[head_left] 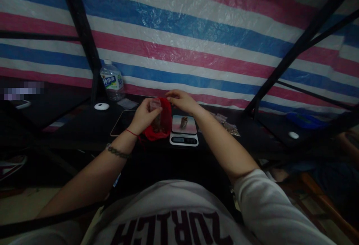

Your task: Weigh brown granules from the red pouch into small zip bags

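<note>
My left hand (146,116) is closed on a small clear plastic bag (156,105), holding it upright over a red plastic bag (166,119). Small brownish pieces show dimly inside the red bag. At the red bag's upper right edge, the fingers of my right hand (181,100) are curled and pinched together at its rim. Just right of the red bag stands a white digital scale (174,139) with a lit display. On its plate sits a small brownish bundle (184,122), too blurred to name exactly.
Several small filled clear bags (230,128) lie right of the scale. A phone or tablet (122,123), a white mouse-like object (101,106) and a large plastic bottle (112,82) stand to the left. Dark metal posts (81,24) rise on both sides before a striped sheet.
</note>
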Action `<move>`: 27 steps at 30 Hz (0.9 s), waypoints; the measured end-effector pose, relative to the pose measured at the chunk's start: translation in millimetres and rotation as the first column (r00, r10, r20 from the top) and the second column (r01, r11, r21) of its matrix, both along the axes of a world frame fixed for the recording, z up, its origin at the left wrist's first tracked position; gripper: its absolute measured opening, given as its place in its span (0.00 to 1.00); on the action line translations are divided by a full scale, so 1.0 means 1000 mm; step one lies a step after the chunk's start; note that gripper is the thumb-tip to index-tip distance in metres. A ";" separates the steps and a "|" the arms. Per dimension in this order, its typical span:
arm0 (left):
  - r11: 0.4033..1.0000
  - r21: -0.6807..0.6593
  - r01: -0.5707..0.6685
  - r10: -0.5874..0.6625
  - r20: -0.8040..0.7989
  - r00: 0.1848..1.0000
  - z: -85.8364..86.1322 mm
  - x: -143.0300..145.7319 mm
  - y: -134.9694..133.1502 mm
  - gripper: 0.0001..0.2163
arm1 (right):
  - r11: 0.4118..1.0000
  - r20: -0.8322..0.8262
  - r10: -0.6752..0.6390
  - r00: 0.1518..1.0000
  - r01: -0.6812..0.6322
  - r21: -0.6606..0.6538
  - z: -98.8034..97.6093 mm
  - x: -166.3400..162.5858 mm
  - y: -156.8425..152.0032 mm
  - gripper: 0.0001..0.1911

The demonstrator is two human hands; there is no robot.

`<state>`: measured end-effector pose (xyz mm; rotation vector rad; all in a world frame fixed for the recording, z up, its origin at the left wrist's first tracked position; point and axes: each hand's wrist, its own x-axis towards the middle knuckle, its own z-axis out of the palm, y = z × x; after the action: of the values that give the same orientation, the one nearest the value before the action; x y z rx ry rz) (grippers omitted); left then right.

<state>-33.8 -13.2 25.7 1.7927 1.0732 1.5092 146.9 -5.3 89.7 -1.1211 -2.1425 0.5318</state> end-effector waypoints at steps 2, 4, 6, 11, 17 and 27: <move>0.996 -0.078 -0.036 0.050 0.196 0.979 0.000 -0.011 0.010 0.17 | 0.999 0.134 0.024 0.991 -0.020 -0.031 -0.018 -0.009 0.011 0.15; 0.990 -0.142 -0.024 0.070 0.332 0.941 0.000 -0.019 0.017 0.16 | 0.989 0.340 0.124 0.932 -0.088 -0.121 -0.039 -0.020 0.017 0.15; 0.984 -0.177 0.018 0.055 0.397 0.916 -0.001 -0.024 0.021 0.15 | 0.977 0.479 0.170 0.861 -0.082 -0.198 -0.059 -0.031 0.020 0.15; 0.983 -0.176 0.053 0.022 0.398 0.917 -0.006 -0.027 0.023 0.14 | 0.958 0.525 0.258 0.811 -0.145 -0.246 -0.087 -0.050 0.025 0.16; 0.984 -0.178 -0.013 0.069 0.313 0.947 -0.008 -0.026 0.023 0.16 | 0.951 0.486 0.308 0.818 -0.251 -0.181 -0.100 -0.061 0.032 0.15; 0.987 -0.159 -0.023 0.059 0.225 0.973 -0.011 -0.024 0.022 0.16 | 0.981 0.561 0.191 0.806 -0.148 -0.122 -0.096 -0.060 0.029 0.13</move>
<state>-57.8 9.2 15.1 1.4598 1.0853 1.5670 86.7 23.4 -5.9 -1.2485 -2.7863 0.3804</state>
